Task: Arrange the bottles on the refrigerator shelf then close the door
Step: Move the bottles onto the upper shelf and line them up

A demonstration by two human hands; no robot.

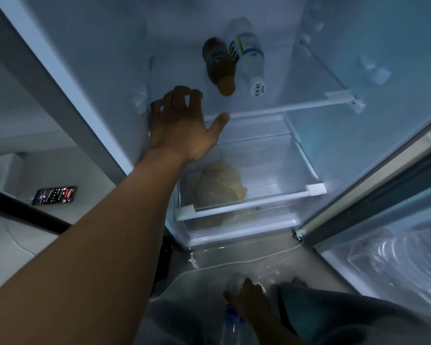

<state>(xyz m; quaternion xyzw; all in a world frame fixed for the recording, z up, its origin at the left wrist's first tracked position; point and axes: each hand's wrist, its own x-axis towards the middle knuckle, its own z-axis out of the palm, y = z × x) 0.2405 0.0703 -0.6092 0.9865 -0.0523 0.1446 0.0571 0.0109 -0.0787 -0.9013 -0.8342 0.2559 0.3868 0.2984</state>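
Observation:
Two bottles stand side by side on the glass shelf (316, 102) of the open refrigerator: a brown bottle (220, 67) with a tan cap and, touching its right side, a clear bottle (249, 62) with a white cap. My left hand (182, 125) reaches over the shelf's left front, fingers spread, holding nothing, a short way left of and below the brown bottle. Low in the view, my right hand (249, 300) grips a clear plastic bottle (230, 319) with a blue label near the floor.
Under the shelf, a clear drawer (284, 195) holds a tan bagged item (218, 185). The open refrigerator door (383, 207) stands on the right with a bin in it. A lit phone (54, 195) lies on a surface at the left. A thin cord (254, 258) runs across the floor.

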